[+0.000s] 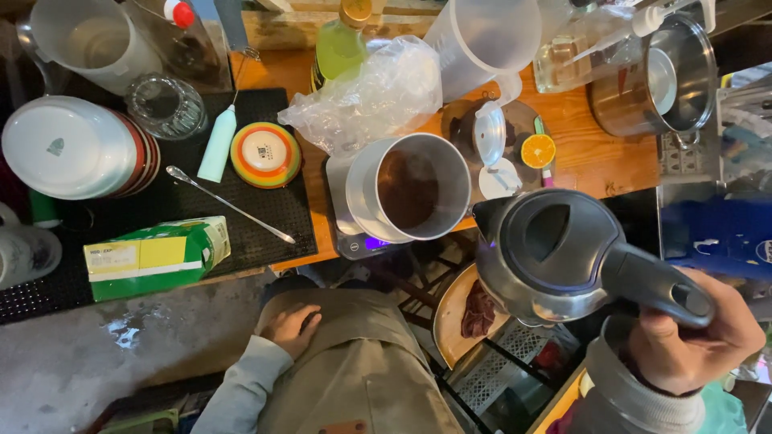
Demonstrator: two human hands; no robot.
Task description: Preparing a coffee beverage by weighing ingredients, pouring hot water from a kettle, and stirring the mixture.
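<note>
At four o'clock in the view, the right hand is clamped around the black handle of a steel electric kettle, its spout pointing toward ten o'clock at a metal cup holding dark brown liquid. The cup stands on a small grey scale at the edge of the wooden counter. At six o'clock the left hand rests flat on the apron, fingers loose, holding nothing. At nine o'clock a green and yellow carton lies on its side on a black ribbed mat. A crinkled clear plastic bag sits at twelve o'clock beside a half orange.
</note>
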